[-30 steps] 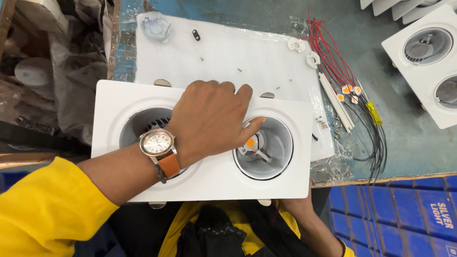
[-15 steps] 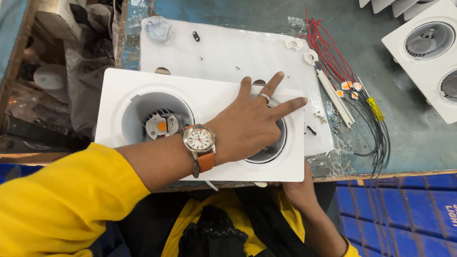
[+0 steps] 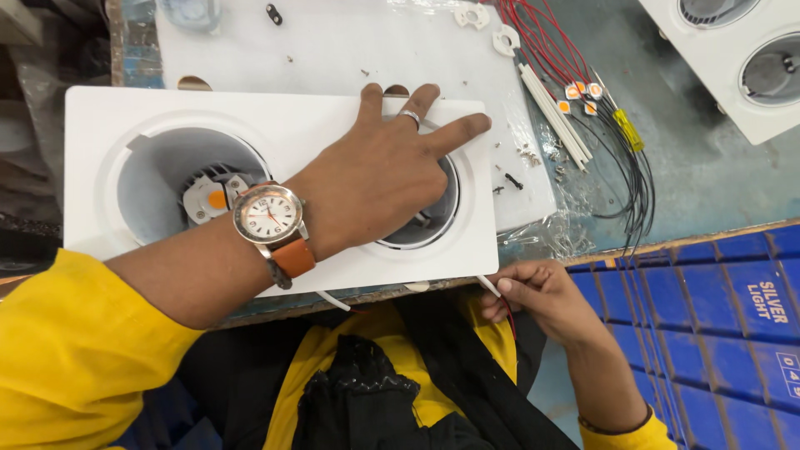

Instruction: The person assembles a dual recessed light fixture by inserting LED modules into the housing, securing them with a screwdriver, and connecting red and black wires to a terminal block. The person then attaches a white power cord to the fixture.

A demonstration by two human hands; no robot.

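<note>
Left grip [image 3: 379,179] spread flat on white rectangular twin-recess downlight housing [image 3: 275,125], right grip [image 3: 542,296] pinching thin white wire [image 3: 490,286] below surface [image 3: 708,167] edge.

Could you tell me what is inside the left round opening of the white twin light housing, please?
Inside the left opening sits a small white LED mount with an orange chip over dark heat-sink fins. The wristwatch covers its right part.

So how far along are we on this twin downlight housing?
Looks done: the left recess already shows an LED module seated. In hand: the left hand lies flat over the right recess of the white housing, while the right hand pinches wires below its edge. Left: loose wires and screws.
</note>
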